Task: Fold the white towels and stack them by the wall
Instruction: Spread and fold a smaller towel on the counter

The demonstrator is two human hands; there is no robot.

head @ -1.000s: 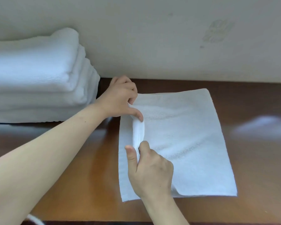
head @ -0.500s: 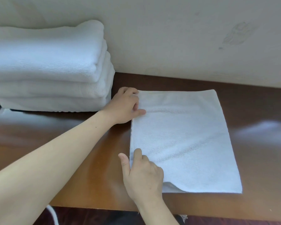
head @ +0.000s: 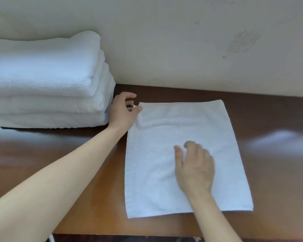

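A white towel (head: 222,154) lies flat in a folded rectangle on the brown table (head: 59,163), just in front of the wall. My left hand (head: 123,113) is at the towel's far left corner and pinches that corner between thumb and fingers; a small ridge of cloth rises beside the thumb. My right hand (head: 196,168) is over the middle of the towel, palm down with fingers loosely bent, holding nothing. A stack of folded white towels (head: 45,81) stands against the wall at the left, close to my left hand.
The pale wall (head: 182,41) runs along the table's back edge. The table's front edge (head: 129,233) is near the bottom of the view. Bare wood shows to the right of the flat towel and in front of the stack.
My right hand let go of the towel's left edge and moved right onto its middle. The raised fold was laid flat. My left hand shifted to the far left corner.
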